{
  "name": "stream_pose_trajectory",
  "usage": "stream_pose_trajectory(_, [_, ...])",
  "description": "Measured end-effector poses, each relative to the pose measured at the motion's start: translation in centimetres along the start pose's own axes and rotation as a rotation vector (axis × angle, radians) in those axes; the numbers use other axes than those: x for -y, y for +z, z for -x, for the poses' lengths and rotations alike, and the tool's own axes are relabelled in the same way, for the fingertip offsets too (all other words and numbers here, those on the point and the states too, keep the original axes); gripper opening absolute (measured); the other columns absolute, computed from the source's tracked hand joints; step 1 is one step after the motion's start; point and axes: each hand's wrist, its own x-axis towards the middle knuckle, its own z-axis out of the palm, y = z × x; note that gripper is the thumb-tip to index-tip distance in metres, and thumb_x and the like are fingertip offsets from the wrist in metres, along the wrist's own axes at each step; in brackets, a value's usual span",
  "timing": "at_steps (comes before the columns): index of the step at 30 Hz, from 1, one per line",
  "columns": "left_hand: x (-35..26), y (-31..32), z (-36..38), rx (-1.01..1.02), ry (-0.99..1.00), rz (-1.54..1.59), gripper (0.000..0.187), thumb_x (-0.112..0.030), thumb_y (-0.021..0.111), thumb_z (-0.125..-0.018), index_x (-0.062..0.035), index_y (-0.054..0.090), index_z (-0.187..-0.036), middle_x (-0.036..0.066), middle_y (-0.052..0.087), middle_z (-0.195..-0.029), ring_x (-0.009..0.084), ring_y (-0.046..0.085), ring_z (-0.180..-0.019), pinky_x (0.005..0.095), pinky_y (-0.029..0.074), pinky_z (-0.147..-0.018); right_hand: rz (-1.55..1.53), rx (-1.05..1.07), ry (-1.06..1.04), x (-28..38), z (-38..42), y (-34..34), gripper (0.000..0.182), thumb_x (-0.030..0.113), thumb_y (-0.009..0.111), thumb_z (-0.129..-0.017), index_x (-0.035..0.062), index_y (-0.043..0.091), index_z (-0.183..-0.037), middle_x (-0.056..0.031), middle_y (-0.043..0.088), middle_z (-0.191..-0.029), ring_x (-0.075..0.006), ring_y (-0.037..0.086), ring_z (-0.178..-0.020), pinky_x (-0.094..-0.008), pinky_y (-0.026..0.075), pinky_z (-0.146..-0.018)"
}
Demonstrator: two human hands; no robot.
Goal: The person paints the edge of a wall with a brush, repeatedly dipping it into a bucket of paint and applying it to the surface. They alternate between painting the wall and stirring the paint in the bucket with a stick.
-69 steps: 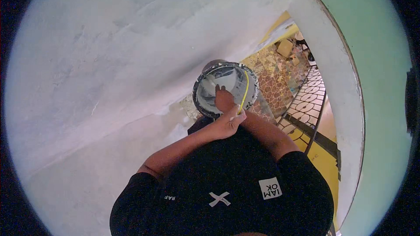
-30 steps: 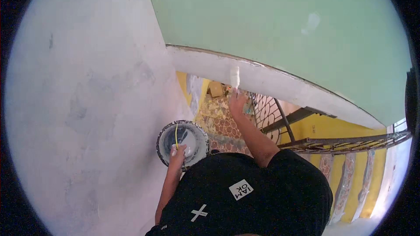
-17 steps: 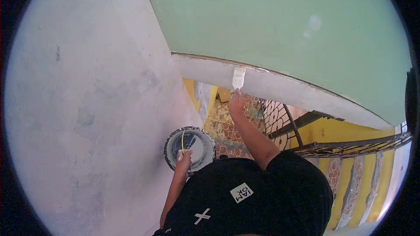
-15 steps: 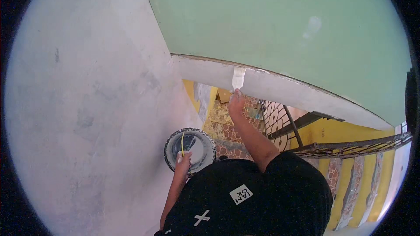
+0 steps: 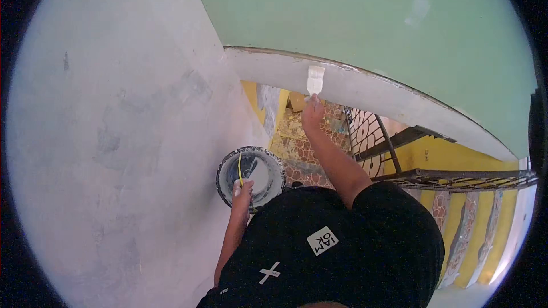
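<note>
My right hand (image 5: 313, 115) is raised and grips a paintbrush (image 5: 314, 80) whose white bristles press against the white beam (image 5: 377, 96) under the green ceiling (image 5: 354, 17). My left hand (image 5: 242, 189) hangs low and holds a paint bucket (image 5: 251, 174) by its yellow wire handle (image 5: 240, 168). The bucket is round, paint-spattered, with white paint inside. My black T-shirt fills the lower middle of the view.
A pale plastered wall (image 5: 114, 137) fills the left side. Below lie patterned floor tiles (image 5: 299, 140) and a black wrought-iron railing (image 5: 371, 140). Yellow stair steps (image 5: 474, 228) run along the lower right under a metal rail (image 5: 468, 179).
My right hand left the bucket and rose with the brush to the white beam, stroking slightly upward. My left hand keeps the bucket by its handle. My view swung toward the ceiling.
</note>
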Motion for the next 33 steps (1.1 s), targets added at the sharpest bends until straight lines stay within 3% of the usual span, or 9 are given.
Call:
stream_pose_trajectory(9, [0.2, -0.5, 0.4, 0.045, 0.014, 0.075, 0.017, -0.027, 0.060, -0.092, -0.0141, 0.050, -0.097, -0.006, 0.040, -0.068, 0.0075, 0.038, -0.057, 0.0242, 0.033, -0.052, -0.045, -0.010, 0.183, -1.3, -1.8, 1.8, 0.043, 0.031, 0.044, -0.101, -0.0066, 0.065, -0.100, -0.0249, 0.066, -0.085, -0.0449, 0.062, -0.083, -0.0504, 0.047, -0.077])
stream_pose_trajectory(11, [0.2, -0.4, 0.1, 0.054, 0.060, 0.078, 0.016, -0.027, 0.059, -0.093, -0.0140, 0.052, -0.098, -0.006, 0.040, -0.068, 0.0072, 0.038, -0.056, 0.0240, 0.032, -0.051, 0.231, -0.083, -0.111, -2.1, -0.8, 1.2, 0.043, 0.032, 0.045, -0.101, -0.0066, 0.065, -0.100, -0.0243, 0.067, -0.087, -0.0431, 0.063, -0.085, -0.0480, 0.047, -0.078])
stream_pose_trajectory(13, [-0.2, -0.3, 0.7, 0.035, 0.009, 0.037, 0.018, -0.027, 0.062, -0.089, -0.0151, 0.049, -0.095, -0.006, 0.042, -0.072, 0.0055, 0.040, -0.060, 0.0230, 0.034, -0.053, 0.007, 0.066, 0.252, -0.4, 0.3, -0.5, 0.041, 0.031, 0.048, -0.099, -0.0063, 0.065, -0.095, -0.0247, 0.066, -0.088, -0.0413, 0.062, -0.087, -0.0475, 0.046, -0.078])
stream_pose_trajectory(17, [-0.2, -0.1, 0.5, 0.043, -0.046, 0.057, 0.018, -0.026, 0.062, -0.089, -0.0157, 0.049, -0.095, -0.006, 0.042, -0.071, 0.0053, 0.039, -0.059, 0.0228, 0.033, -0.053, 0.065, 0.028, 0.217, -0.2, 1.5, -1.8, 0.038, 0.028, 0.049, -0.097, -0.0055, 0.064, -0.089, -0.0242, 0.065, -0.084, -0.0390, 0.061, -0.081, -0.0468, 0.045, -0.075])
stream_pose_trajectory(23, [-0.3, 0.1, 0.5, 0.030, -0.062, 0.104, 0.017, -0.025, 0.062, -0.089, -0.0152, 0.049, -0.094, -0.006, 0.041, -0.071, 0.0050, 0.038, -0.058, 0.0234, 0.033, -0.052, -0.308, -0.005, -0.003, 2.1, -1.2, -1.0, 0.034, 0.023, 0.047, -0.095, -0.0062, 0.061, -0.085, -0.0237, 0.060, -0.076, -0.0366, 0.055, -0.071, -0.0456, 0.043, -0.068])
stream_pose_trajectory(26, [0.5, -0.4, 0.1, 0.056, -0.033, 0.107, 0.016, -0.024, 0.062, -0.090, -0.0147, 0.049, -0.094, -0.007, 0.041, -0.071, 0.0048, 0.038, -0.058, 0.0234, 0.032, -0.052, -0.182, 0.098, 0.151, 1.1, -1.3, -0.9, 0.033, 0.024, 0.048, -0.095, -0.0066, 0.060, -0.088, -0.0235, 0.060, -0.077, -0.0342, 0.057, -0.075, -0.0454, 0.043, -0.069])
stream_pose_trajectory(30, [-0.3, 0.0, 1.1, 0.073, 0.046, 0.059, 0.016, -0.023, 0.061, -0.090, -0.0144, 0.049, -0.093, -0.007, 0.040, -0.069, 0.0045, 0.038, -0.059, 0.0228, 0.032, -0.052, 0.210, -0.075, -0.110, -7.0, 1.5, 0.8, 0.031, 0.023, 0.051, -0.093, -0.0058, 0.060, -0.087, -0.0227, 0.062, -0.077, -0.0376, 0.059, -0.070, -0.0456, 0.045, -0.067])
stream_pose_trajectory(32, [0.0, -0.7, 1.0, 0.093, 0.018, 0.060, 0.014, -0.021, 0.061, -0.090, -0.0145, 0.049, -0.093, -0.007, 0.040, -0.068, 0.0046, 0.037, -0.058, 0.0223, 0.032, -0.052, -0.099, 0.047, 0.532, -2.6, 2.5, -1.5, 0.035, 0.027, 0.046, -0.096, -0.0031, 0.060, -0.086, -0.0216, 0.062, -0.078, -0.0314, 0.059, -0.072, -0.0450, 0.045, -0.070])
stream_pose_trajectory(33, [-0.4, -0.5, 0.9, 0.096, 0.025, 0.059, 0.014, -0.021, 0.061, -0.090, -0.0145, 0.049, -0.093, -0.007, 0.040, -0.068, 0.0046, 0.037, -0.058, 0.0223, 0.032, -0.052, -0.104, 0.044, 0.528, -4.3, 3.1, -1.5, 0.035, 0.027, 0.046, -0.096, -0.0031, 0.060, -0.086, -0.0216, 0.062, -0.078, -0.0314, 0.059, -0.072, -0.0450, 0.045, -0.070])
